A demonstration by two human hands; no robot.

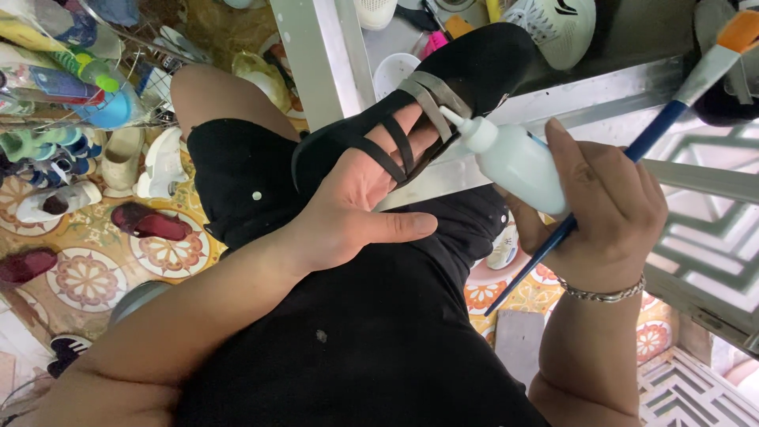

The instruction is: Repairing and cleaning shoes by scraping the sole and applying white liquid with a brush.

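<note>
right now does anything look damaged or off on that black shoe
Yes: on the black shoe over the left hand, one grey strap looks pale and worn beside the black straps. The right hand aims a white bottle there.

arms: both are showing bare to the elbow, no sleeves | left hand point(348, 213): is wearing no ring or glove | right hand point(609, 213): is wearing a silver chain bracelet point(602, 294) at the wrist, right of centre | clothing: black shorts point(356, 332) are covering the lap, carrying small pale specks | knee: is showing bare at upper left
</note>
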